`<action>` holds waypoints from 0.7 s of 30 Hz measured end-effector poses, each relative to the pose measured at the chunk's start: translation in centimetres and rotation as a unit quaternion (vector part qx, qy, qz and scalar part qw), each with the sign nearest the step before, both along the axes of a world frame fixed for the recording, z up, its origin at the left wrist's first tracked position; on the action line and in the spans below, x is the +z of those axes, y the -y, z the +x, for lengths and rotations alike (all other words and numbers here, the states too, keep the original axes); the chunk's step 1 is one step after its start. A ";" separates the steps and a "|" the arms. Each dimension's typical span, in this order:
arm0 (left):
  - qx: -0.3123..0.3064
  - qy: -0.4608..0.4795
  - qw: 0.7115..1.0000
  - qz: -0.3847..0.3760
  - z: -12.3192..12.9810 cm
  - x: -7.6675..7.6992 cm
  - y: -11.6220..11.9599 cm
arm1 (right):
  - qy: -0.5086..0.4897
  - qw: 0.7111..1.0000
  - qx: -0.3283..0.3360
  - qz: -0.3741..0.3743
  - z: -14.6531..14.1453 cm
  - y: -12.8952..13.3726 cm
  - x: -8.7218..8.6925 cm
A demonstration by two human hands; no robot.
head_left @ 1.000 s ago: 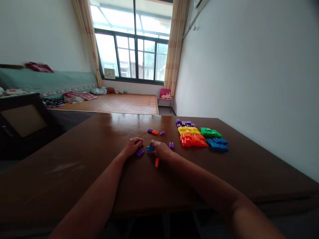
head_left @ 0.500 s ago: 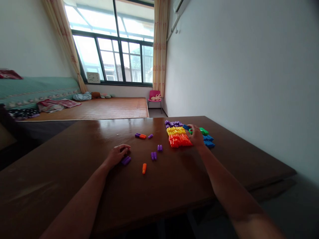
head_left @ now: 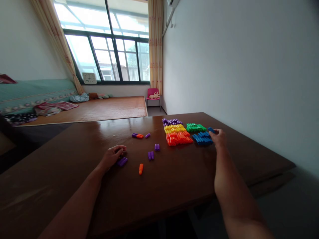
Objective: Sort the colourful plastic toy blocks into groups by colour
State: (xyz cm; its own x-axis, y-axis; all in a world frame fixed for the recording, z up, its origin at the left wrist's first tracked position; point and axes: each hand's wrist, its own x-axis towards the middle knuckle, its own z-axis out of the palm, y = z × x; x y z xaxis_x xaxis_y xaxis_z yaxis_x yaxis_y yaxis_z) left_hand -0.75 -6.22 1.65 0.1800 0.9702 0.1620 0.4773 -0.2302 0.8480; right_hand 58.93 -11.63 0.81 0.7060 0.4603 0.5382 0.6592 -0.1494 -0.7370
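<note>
Our right hand [head_left: 219, 136] pinched a blue piece [head_left: 211, 130] near the blue pile [head_left: 202, 138]; we couldn't tell whether our left hand [head_left: 112, 156] gripped anything.

No readable text, clock [head_left: 89, 78] too small to read

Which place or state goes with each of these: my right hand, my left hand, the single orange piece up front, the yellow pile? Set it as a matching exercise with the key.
1. Right hand
2. Left hand
3. Single orange piece
4. Yellow pile

A. Between the purple pile and the orange pile
B. Curled beside loose purple pieces
C. Pinching a blue piece
D. Loose piece closest to the table's near edge

Pairs: 1-C, 2-B, 3-D, 4-A
</note>
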 end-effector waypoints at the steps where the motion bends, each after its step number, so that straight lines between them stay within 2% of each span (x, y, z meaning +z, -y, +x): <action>1: 0.002 0.002 1.000 -0.002 0.1 0.1 0.1 | -0.008 1.000 -0.025 0.002 0.3 0.1 -0.1; 4: 0.003 0.001 1.000 -0.001 0.2 0.5 0.4 | -0.018 0.996 -0.085 -0.001 1.5 0.6 -0.9; 8: 0.007 -0.001 1.000 -0.001 0.4 0.9 0.8 | -0.030 0.993 -0.103 -0.042 3.0 1.7 -2.3; 10: 0.007 -0.004 1.000 -0.004 0.4 1.0 0.8 | -0.034 0.990 -0.102 -0.094 3.1 2.2 -2.6; 15: -0.001 -0.015 1.000 0.003 0.1 0.6 0.5 | -0.060 0.958 -0.074 -0.272 1.9 2.6 -1.6; 18: -0.013 -0.020 1.000 0.014 -0.1 0.2 0.3 | -0.065 0.942 -0.083 -0.318 1.1 2.6 -0.9; 21: -0.017 -0.019 1.000 0.017 -0.2 -0.1 0.1 | -0.068 0.938 -0.085 -0.329 0.7 2.8 -0.8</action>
State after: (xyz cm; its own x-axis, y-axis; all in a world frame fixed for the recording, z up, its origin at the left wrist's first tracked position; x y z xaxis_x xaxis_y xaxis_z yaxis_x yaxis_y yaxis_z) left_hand -0.98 -6.36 1.60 0.2193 0.9576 0.1870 0.4997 -0.2749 0.8214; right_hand 59.62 -14.43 -0.04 0.8411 0.5355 0.0763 0.4906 -0.6957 -0.5248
